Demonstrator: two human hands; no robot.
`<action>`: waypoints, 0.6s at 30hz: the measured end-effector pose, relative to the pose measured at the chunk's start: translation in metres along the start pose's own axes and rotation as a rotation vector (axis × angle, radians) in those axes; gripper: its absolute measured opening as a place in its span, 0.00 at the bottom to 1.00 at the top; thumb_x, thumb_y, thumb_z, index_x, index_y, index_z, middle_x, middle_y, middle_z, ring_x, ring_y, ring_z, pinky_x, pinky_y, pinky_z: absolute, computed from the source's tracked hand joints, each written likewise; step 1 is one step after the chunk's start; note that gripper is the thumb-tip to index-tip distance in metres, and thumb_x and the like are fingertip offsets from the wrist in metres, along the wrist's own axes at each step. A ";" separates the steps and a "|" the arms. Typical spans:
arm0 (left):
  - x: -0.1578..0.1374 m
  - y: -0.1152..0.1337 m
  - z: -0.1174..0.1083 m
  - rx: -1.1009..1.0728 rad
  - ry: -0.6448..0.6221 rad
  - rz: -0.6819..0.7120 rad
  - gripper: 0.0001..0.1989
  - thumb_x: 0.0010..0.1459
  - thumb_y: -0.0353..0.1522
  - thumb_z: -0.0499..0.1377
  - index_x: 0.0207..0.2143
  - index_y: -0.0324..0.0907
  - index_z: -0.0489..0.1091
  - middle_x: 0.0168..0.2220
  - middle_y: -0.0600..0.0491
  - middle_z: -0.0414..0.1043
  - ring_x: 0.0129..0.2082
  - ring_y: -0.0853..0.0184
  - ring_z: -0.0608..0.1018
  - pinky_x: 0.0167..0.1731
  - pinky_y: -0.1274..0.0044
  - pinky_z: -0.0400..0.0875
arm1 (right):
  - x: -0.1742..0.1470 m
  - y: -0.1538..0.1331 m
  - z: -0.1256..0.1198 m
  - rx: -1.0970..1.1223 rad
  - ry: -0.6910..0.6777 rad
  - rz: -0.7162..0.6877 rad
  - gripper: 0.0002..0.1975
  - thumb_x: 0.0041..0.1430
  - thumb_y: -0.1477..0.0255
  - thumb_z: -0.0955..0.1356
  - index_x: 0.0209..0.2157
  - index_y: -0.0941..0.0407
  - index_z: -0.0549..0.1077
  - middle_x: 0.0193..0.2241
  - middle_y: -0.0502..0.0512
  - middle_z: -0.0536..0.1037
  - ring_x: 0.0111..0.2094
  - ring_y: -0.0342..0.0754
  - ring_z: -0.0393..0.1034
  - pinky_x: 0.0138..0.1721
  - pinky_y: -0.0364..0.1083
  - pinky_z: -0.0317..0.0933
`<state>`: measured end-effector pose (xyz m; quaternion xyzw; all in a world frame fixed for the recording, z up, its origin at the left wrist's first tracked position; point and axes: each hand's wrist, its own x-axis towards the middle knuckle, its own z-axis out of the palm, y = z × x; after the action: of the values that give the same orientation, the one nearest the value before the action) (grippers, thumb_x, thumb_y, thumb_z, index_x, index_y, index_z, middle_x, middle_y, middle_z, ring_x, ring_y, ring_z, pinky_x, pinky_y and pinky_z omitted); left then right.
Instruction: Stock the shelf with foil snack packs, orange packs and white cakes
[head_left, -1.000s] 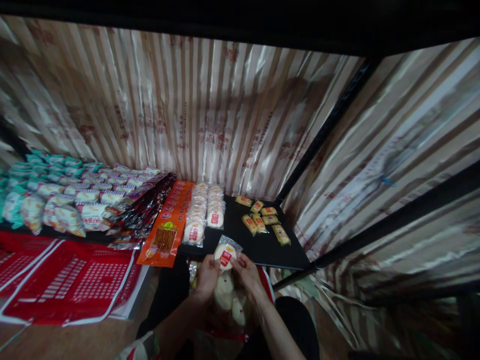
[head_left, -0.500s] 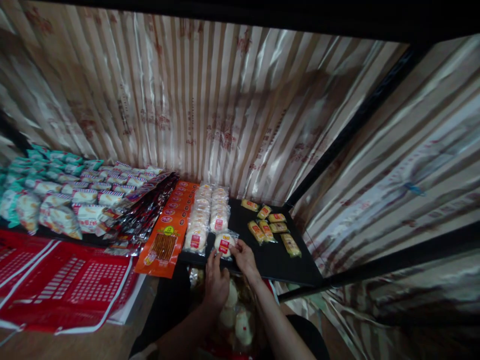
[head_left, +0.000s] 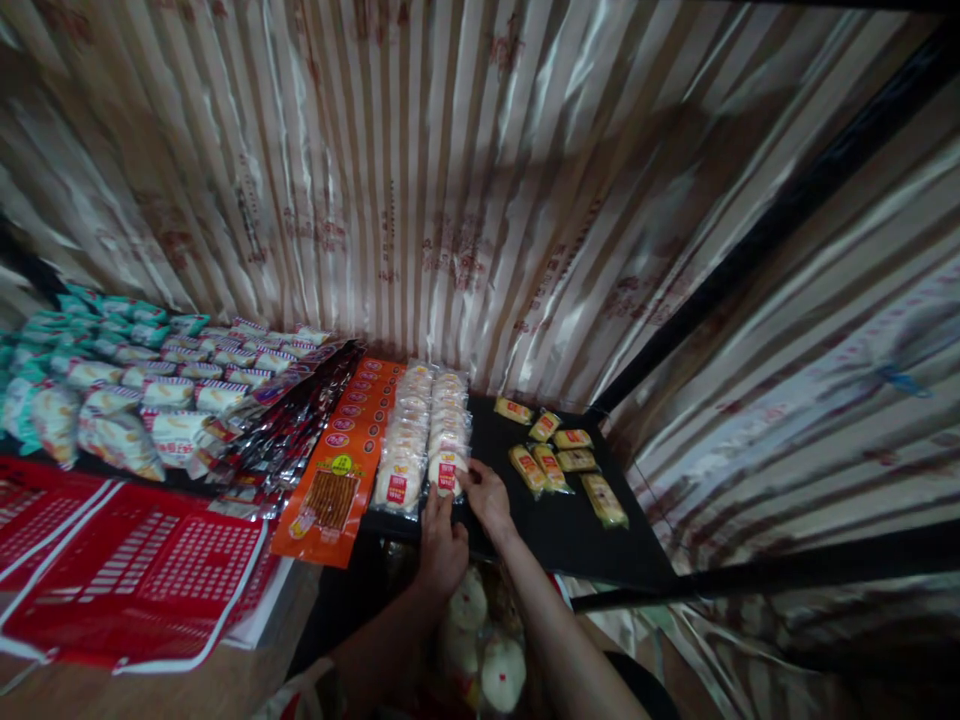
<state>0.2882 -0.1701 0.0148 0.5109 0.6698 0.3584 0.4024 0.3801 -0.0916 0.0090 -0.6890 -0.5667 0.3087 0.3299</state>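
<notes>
A wrapped round white cake (head_left: pixel 448 470) with a red label lies at the front of the right-hand row on the black shelf (head_left: pixel 517 535). My left hand (head_left: pixel 444 545) has its fingertips on the front edge of this packet. At its right edge, the thumb and fingers of my right hand (head_left: pixel 489 500) close on the clear wrapper. A second row of wrapped round cakes (head_left: pixel 400 485) stands close beside it on the left. Below the shelf edge, between my forearms, several more wrapped round cakes (head_left: pixel 502 672) show, partly in shadow.
Small yellow wrapped cakes (head_left: pixel 574 460) lie loosely on the right of the shelf. To the left are an orange snack packet (head_left: pixel 337 480), dark shiny packets (head_left: pixel 300 435) and white bags (head_left: pixel 172 430). Red baskets (head_left: pixel 157 570) stand at lower left. A black post (head_left: pixel 720 280) slants at right.
Both hands have pushed the wrapped round cake away from me, from the shelf's front into the right-hand row. The view has tilted slightly downward.
</notes>
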 end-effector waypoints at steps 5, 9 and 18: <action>0.006 -0.006 0.003 -0.046 0.044 0.015 0.28 0.46 0.22 0.50 0.52 0.34 0.65 0.62 0.45 0.53 0.62 0.61 0.57 0.59 0.72 0.54 | -0.006 -0.005 0.002 -0.079 0.018 -0.061 0.20 0.49 0.63 0.66 0.44 0.53 0.73 0.35 0.54 0.77 0.36 0.49 0.71 0.38 0.45 0.63; 0.010 -0.010 0.008 -0.058 0.116 0.059 0.27 0.45 0.21 0.49 0.49 0.36 0.68 0.60 0.46 0.58 0.59 0.59 0.61 0.59 0.68 0.54 | -0.007 -0.005 0.005 -0.030 0.063 -0.064 0.21 0.48 0.63 0.66 0.45 0.53 0.72 0.34 0.52 0.77 0.35 0.49 0.71 0.38 0.46 0.63; 0.019 -0.015 0.015 -0.015 0.139 0.103 0.29 0.43 0.20 0.49 0.50 0.37 0.67 0.60 0.46 0.59 0.60 0.58 0.60 0.60 0.66 0.52 | -0.008 -0.007 0.011 -0.155 0.100 -0.060 0.23 0.52 0.61 0.64 0.49 0.55 0.69 0.38 0.57 0.77 0.40 0.52 0.69 0.41 0.48 0.61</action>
<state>0.2929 -0.1542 -0.0081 0.5154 0.6661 0.4186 0.3397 0.3661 -0.0971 0.0086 -0.7096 -0.5921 0.2191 0.3128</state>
